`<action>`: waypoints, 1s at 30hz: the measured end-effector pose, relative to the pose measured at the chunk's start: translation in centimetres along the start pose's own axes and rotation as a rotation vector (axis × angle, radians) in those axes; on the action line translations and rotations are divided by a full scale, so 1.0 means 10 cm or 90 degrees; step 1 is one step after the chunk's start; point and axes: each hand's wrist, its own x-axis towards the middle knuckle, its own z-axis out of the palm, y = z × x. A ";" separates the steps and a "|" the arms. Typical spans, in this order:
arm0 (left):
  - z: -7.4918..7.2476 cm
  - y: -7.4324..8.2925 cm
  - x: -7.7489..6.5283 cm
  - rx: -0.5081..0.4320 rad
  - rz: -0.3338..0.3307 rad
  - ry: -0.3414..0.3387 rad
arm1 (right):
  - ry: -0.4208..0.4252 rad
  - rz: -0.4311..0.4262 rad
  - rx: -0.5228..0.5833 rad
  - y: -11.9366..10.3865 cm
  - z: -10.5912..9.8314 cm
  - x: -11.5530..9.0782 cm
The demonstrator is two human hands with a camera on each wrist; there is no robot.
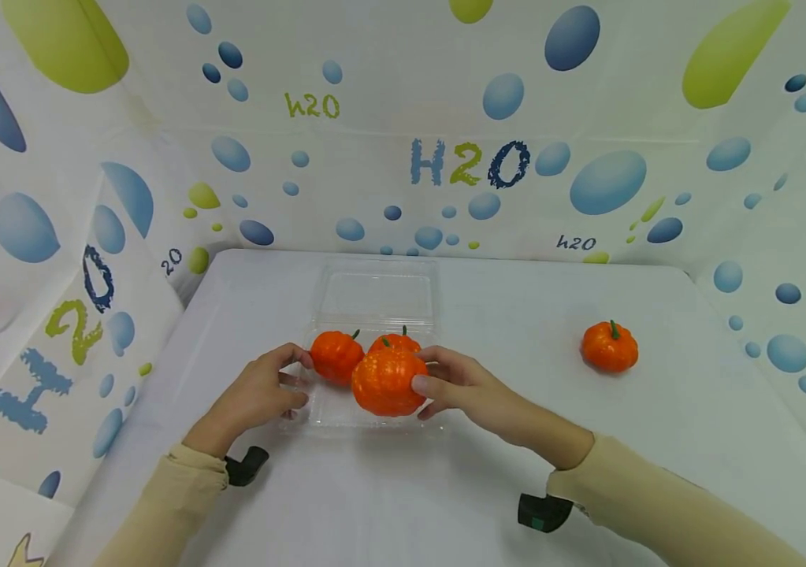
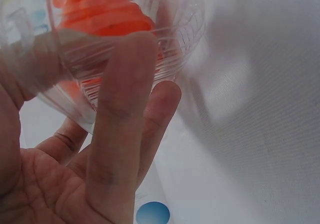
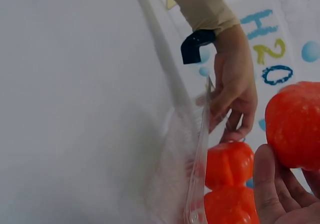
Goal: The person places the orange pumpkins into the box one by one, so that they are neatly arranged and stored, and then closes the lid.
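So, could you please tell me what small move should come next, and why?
I would probably lower the held pumpkin gently into the clear container: the right hand has it raised there, bare floor shows near the front, two other pumpkins sit inside, and the left hand is at the container's side.

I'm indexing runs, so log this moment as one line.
left hand: holds left edge of clear clamshell | right hand: holds orange pumpkin above clamshell | clamshell: lid open, two pumpkins inside | table, right side: one pumpkin
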 end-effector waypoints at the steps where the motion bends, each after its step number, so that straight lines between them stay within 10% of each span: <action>1: 0.00 0.00 0.00 -0.001 0.000 0.000 | 0.001 -0.001 0.002 -0.01 0.02 0.03; 30: 0.00 -0.03 0.02 -0.016 0.033 -0.001 | 0.030 0.062 -0.239 0.22 0.41 0.46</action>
